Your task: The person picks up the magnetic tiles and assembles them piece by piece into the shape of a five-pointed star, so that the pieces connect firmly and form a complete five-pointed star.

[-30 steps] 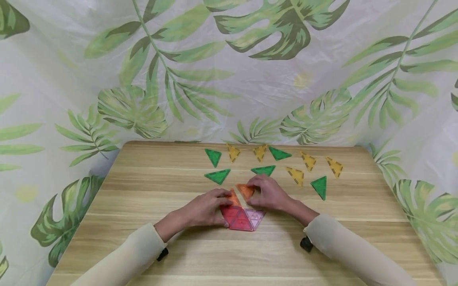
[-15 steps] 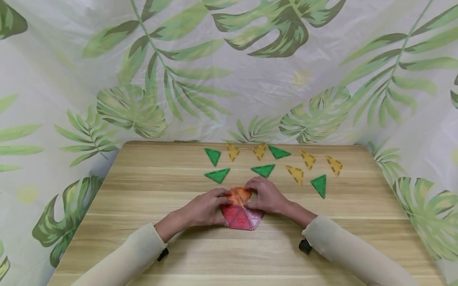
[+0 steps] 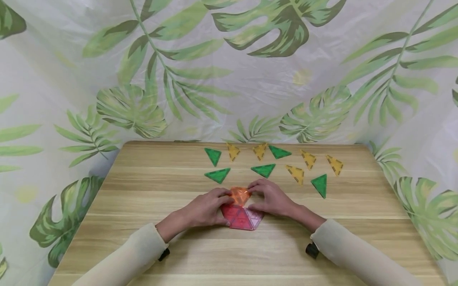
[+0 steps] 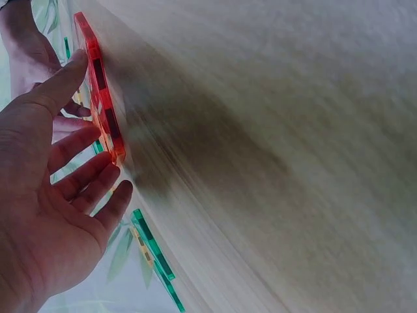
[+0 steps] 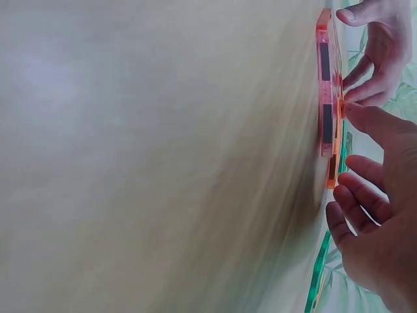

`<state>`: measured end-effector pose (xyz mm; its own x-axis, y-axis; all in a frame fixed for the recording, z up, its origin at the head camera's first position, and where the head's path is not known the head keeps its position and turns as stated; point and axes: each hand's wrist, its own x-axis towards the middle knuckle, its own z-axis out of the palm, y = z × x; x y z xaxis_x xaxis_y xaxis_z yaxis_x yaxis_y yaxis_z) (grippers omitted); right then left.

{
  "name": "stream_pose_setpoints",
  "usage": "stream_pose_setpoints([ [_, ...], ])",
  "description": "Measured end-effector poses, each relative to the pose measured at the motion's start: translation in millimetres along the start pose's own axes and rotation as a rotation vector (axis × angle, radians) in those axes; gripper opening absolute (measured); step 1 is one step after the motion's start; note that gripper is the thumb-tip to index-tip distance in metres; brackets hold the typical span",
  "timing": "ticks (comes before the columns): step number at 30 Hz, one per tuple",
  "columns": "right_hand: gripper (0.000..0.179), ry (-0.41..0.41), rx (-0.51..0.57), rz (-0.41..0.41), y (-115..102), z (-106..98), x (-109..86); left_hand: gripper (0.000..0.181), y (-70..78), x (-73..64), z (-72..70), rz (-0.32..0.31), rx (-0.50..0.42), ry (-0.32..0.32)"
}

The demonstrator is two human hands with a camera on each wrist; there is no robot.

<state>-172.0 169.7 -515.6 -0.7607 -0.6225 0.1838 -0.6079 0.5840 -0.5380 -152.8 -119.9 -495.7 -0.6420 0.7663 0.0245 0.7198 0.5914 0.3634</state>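
Observation:
In the head view, translucent magnetic tiles lie flat as one joined patch: red tiles [image 3: 236, 217] on the left and near side, a pink tile [image 3: 255, 216] at right, orange tiles [image 3: 240, 194] on the far side. My left hand [image 3: 204, 207] holds the patch's left side, its thumb at the red tiles' near corner and fingertips by the orange. At the right, my right hand [image 3: 273, 198] has loosely bent fingers by the orange tiles' edge and its thumb near the pink tile. The right wrist view shows those fingers [image 5: 357, 207] spread, gripping nothing visible.
Farther back on the wooden table [image 3: 161, 171] lie separate triangles: several green tiles [image 3: 217, 175] and several yellow tiles [image 3: 295, 174]. A leaf-patterned cloth [image 3: 200, 91] hangs behind the table's far edge.
My right hand brought an orange tile leftward and nearer, against the other orange one, closing the gap. Its fingers have since eased slightly right. My left hand has stayed almost still.

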Motion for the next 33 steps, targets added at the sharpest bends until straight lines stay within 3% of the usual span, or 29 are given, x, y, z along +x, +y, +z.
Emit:
stream_pose_setpoints([
  [7,0.043,0.013,-0.023,-0.043,-3,-4,-24.3,0.077,1.9,7.9,2.4,0.053,0.011,0.027],
  [12,0.038,0.02,-0.034,-0.054,-10,-3,-38.2,0.081,0.4,10.3,4.5,0.068,0.003,-0.007],
  [19,0.028,0.033,-0.046,-0.16,-20,2,-50.3,0.079,-3.5,5.8,6.6,0.071,0.004,-0.014],
  [26,0.024,-0.001,-0.032,-0.16,-28,11,-45.2,0.079,-8.8,-2.2,5.8,0.055,-0.001,-0.01],
  [33,0.023,-0.071,-0.011,-0.117,-38,20,-20.1,0.08,-19.0,-26.2,0.0,-0.009,-0.038,0.004],
])
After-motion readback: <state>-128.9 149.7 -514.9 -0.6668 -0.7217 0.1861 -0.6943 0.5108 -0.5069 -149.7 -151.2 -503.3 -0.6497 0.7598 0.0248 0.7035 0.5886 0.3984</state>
